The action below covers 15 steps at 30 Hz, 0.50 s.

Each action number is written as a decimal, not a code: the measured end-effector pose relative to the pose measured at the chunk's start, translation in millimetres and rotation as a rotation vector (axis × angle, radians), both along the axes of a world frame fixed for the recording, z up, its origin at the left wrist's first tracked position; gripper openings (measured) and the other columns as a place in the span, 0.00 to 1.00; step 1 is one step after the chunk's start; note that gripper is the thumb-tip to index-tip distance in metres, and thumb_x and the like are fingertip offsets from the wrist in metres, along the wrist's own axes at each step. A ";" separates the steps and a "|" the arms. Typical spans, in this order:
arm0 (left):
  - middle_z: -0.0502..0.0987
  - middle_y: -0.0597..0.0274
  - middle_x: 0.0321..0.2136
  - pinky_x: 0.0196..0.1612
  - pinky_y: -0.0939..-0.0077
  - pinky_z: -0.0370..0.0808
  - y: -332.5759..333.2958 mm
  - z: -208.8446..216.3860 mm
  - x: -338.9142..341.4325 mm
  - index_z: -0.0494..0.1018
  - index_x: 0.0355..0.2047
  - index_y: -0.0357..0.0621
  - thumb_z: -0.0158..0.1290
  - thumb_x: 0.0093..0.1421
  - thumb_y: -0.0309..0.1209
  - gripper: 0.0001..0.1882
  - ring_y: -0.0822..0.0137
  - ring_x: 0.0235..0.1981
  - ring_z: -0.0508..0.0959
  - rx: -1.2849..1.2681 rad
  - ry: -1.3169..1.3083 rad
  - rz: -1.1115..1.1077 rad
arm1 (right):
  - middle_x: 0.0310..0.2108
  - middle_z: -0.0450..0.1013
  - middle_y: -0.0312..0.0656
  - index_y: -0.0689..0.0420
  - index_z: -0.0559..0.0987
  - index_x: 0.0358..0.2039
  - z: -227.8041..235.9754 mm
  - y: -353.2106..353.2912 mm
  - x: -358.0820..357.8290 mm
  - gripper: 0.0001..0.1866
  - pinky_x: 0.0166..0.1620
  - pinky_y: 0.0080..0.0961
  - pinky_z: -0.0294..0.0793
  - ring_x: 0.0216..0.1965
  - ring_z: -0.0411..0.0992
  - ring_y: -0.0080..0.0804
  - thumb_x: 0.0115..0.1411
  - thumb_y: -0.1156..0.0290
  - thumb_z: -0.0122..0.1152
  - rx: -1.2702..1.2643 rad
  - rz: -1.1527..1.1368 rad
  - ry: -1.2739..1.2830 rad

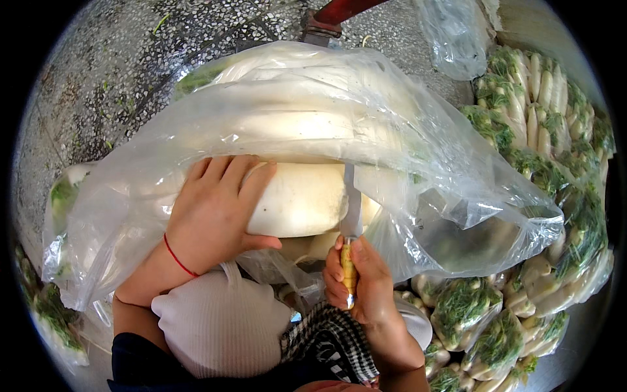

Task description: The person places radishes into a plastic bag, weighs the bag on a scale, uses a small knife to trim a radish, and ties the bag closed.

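Note:
A thick white radish (pixel 297 202) lies crosswise in front of me, at the opening of a large clear plastic bag (pixel 215 124). My left hand (pixel 219 206) presses on its left part, fingers over the top and thumb on the near side. In my right hand (pixel 366 277) is a knife (pixel 353 209) with a yellow handle, fingers wrapped round it. Its blade points away from me and stands at the radish's right end; I cannot tell how deep it sits. More white radishes (pixel 307 124) lie behind, under the plastic.
Bagged radishes with green tops (pixel 467 310) are stacked on the right, reaching far back (pixel 542 98). Another bag of greens (pixel 55 313) lies at the lower left. A red metal bar (pixel 346 10) and a crumpled clear bag (pixel 454 39) are beyond, over a speckled floor (pixel 117 78).

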State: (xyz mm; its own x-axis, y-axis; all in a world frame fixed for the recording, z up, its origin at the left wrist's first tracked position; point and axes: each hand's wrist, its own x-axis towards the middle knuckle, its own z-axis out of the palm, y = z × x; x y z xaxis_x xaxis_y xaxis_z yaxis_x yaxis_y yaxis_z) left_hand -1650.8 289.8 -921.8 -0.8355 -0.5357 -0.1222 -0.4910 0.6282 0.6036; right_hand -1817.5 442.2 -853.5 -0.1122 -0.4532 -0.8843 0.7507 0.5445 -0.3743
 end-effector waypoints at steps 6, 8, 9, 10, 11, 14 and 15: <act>0.70 0.57 0.41 0.50 0.64 0.64 2.1 -0.4 -0.2 0.67 0.47 0.41 0.64 0.31 0.52 0.43 0.58 0.43 0.69 -0.051 0.032 0.000 | 0.21 0.59 0.38 0.55 0.63 0.40 -7.9 8.3 0.0 0.14 0.13 0.18 0.56 0.13 0.55 0.21 0.68 0.56 0.37 -0.024 -0.039 -0.092; 0.70 0.56 0.42 0.50 0.62 0.63 2.4 -0.5 -0.5 0.67 0.47 0.40 0.63 0.31 0.55 0.44 0.56 0.44 0.69 -0.038 0.015 -0.002 | 0.22 0.61 0.38 0.55 0.64 0.43 -7.6 8.8 -2.3 0.15 0.14 0.18 0.57 0.14 0.57 0.22 0.68 0.57 0.38 -0.014 -0.111 -0.112; 0.71 0.56 0.43 0.51 0.61 0.63 2.4 -0.5 -0.4 0.67 0.47 0.39 0.62 0.31 0.56 0.45 0.55 0.45 0.69 -0.040 -0.012 -0.017 | 0.23 0.61 0.38 0.56 0.64 0.44 -5.6 9.2 -2.3 0.15 0.15 0.17 0.58 0.15 0.57 0.22 0.68 0.58 0.38 -0.052 0.036 0.038; 0.71 0.56 0.43 0.51 0.61 0.63 2.3 -0.4 -0.4 0.67 0.47 0.39 0.62 0.31 0.56 0.45 0.55 0.45 0.69 -0.032 0.016 -0.002 | 0.24 0.62 0.38 0.56 0.64 0.46 -1.4 10.5 -1.4 0.15 0.16 0.17 0.59 0.15 0.58 0.22 0.68 0.59 0.37 -0.039 0.143 0.218; 0.71 0.56 0.43 0.51 0.61 0.63 2.5 -0.2 0.1 0.67 0.47 0.39 0.62 0.32 0.56 0.45 0.55 0.45 0.69 -0.029 0.022 0.007 | 0.24 0.63 0.38 0.57 0.64 0.47 2.9 12.3 0.7 0.16 0.17 0.17 0.60 0.16 0.59 0.22 0.68 0.59 0.37 -0.021 0.257 0.379; 0.71 0.56 0.43 0.51 0.61 0.63 3.3 0.7 1.1 0.67 0.47 0.40 0.62 0.32 0.56 0.45 0.55 0.45 0.69 -0.028 0.030 0.017 | 0.28 0.69 0.43 0.61 0.67 0.47 16.8 21.7 10.4 0.13 0.24 0.23 0.69 0.23 0.70 0.28 0.64 0.70 0.46 0.088 0.625 0.919; 0.71 0.56 0.43 0.51 0.61 0.63 3.2 0.6 1.1 0.67 0.47 0.40 0.62 0.32 0.56 0.45 0.55 0.45 0.69 -0.035 0.037 0.015 | 0.29 0.70 0.46 0.62 0.67 0.46 18.3 24.5 13.3 0.12 0.26 0.26 0.71 0.25 0.73 0.31 0.62 0.73 0.49 0.191 0.723 1.049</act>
